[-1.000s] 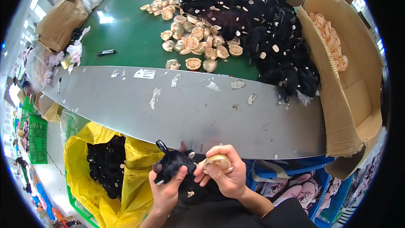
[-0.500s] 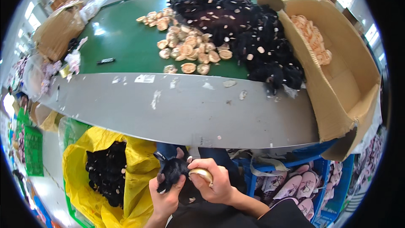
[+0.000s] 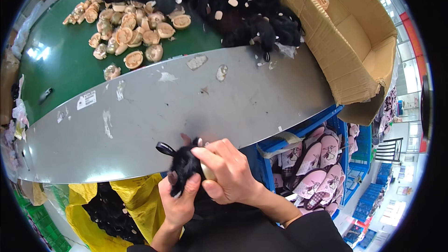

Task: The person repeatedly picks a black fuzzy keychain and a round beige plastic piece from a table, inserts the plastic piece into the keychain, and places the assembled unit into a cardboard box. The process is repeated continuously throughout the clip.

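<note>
My left hand (image 3: 178,204) grips a small black furry plush piece (image 3: 183,164) with pinkish ear-like tabs and a black loop at its upper left. Beside it my right hand (image 3: 232,173) is closed round a rounded gold plastic shell (image 3: 207,171), pressed against the plush's right side. Fingers cover most of the shell, so I cannot tell how far it sits inside the fur. Both hands are just over the near edge of the grey metal table border (image 3: 186,102).
On the green tabletop (image 3: 60,74) lie a heap of gold and peach shells (image 3: 123,35), a mound of black plush pieces (image 3: 242,9) and a marker (image 3: 45,95). A cardboard box (image 3: 343,46) stands right. Below are a yellow bag (image 3: 144,205) and a blue crate (image 3: 266,168) of pink slippers (image 3: 310,158).
The view has swung to the right and closer to the table. My hands still hold the plush and shell together; the right hand now covers more of the shell.
</note>
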Motion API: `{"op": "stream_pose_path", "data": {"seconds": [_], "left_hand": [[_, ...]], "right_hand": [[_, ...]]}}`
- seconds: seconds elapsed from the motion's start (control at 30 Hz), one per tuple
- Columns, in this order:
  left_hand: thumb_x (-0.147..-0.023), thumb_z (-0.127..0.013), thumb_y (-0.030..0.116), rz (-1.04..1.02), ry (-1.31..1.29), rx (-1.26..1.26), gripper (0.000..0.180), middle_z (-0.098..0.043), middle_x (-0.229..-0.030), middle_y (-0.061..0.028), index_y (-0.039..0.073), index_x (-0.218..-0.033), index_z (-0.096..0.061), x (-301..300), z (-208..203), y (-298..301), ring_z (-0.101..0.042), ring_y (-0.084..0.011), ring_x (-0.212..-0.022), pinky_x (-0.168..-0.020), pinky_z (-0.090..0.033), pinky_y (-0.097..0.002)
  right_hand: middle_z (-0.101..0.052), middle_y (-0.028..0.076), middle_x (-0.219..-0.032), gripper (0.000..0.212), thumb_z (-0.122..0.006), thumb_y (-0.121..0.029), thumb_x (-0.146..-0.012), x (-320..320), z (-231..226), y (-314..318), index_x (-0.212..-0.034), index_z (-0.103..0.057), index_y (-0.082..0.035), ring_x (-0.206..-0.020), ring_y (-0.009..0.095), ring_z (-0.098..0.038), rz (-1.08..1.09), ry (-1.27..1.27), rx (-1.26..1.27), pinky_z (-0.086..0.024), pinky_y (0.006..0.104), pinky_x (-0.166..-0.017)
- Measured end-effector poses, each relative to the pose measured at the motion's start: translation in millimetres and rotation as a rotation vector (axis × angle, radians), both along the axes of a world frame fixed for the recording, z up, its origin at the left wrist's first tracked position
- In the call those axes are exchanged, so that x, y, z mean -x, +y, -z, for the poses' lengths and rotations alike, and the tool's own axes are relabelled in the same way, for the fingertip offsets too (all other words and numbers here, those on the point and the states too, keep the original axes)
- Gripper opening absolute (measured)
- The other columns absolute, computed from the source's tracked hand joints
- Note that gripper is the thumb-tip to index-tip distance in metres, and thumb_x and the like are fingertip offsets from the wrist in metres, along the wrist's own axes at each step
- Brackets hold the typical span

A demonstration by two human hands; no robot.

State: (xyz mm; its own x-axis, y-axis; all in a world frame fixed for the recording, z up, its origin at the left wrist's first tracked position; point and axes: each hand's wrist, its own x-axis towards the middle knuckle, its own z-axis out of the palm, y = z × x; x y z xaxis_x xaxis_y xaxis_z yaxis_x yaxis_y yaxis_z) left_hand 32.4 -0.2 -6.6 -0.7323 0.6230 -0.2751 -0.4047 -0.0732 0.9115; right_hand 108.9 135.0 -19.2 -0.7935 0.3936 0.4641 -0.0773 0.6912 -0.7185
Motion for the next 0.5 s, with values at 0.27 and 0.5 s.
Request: {"op": "stream_pose_path", "data": {"seconds": [0.27,0.5], "left_hand": [[-0.096,-0.071,0.007,0.033,-0.086,-0.040,0.015,-0.074,-0.096,-0.0016,-0.003,-0.107,-0.074,-0.4,14.0,-22.6,-0.064,-0.0074,-0.087,-0.077,-0.050,-0.0231],[-0.093,-0.077,0.012,-0.033,-0.484,-0.328,0.033,-0.073,-0.111,-0.0076,-0.004,-0.121,-0.069,-13.2,-0.2,-21.3,-0.067,-0.0143,-0.100,-0.090,-0.053,-0.0288]], "right_hand": [[-0.062,0.010,-0.073,0.046,-0.081,-0.037,-0.085,2.8,13.8,9.1,-0.104,-0.064,0.001,-0.056,0.023,-0.058,-0.186,0.013,0.163,-0.049,0.0319,-0.054],[-0.064,0.006,-0.078,0.051,-0.068,-0.048,-0.096,-2.0,17.7,-5.0,-0.103,-0.064,0.003,-0.057,0.012,-0.055,-0.166,0.062,0.523,-0.044,0.0251,-0.054]]}}
